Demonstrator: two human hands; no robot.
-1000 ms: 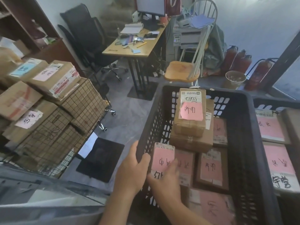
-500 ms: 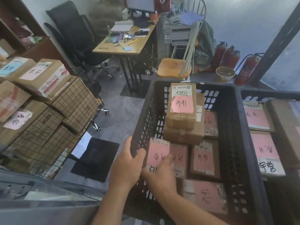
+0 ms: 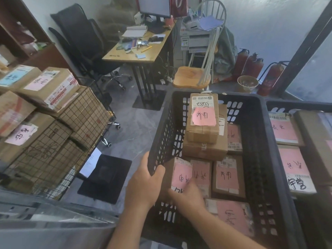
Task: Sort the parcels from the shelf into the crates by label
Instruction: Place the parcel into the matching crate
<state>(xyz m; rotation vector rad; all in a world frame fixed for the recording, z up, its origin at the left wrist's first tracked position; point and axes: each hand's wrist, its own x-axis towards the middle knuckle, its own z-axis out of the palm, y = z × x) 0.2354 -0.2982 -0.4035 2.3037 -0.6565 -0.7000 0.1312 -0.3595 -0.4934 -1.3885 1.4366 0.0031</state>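
A black plastic crate (image 3: 251, 97) in front of me holds several cardboard parcels with pink handwritten labels, and two of them are stacked (image 3: 203, 133) at the back. My left hand (image 3: 143, 184) grips the crate's left wall, thumb hooked over the rim. Just inside that wall, my right hand (image 3: 186, 196) holds the near end of a pink-labelled parcel (image 3: 181, 175), which leans against the wall. A wire shelf (image 3: 86, 114) on the left carries more labelled parcels (image 3: 53, 87).
A second black crate (image 3: 287, 105) with pink-labelled parcels stands to the right. Beyond are a desk (image 3: 136, 53), an office chair (image 3: 86, 42), a wooden chair (image 3: 190, 76), a bucket (image 3: 247, 83) and fire extinguishers (image 3: 251, 63). A black mat (image 3: 106, 177) lies on the floor.
Only my view has shifted a little. Both hands and the parcel stay where they were at the crate's left wall.
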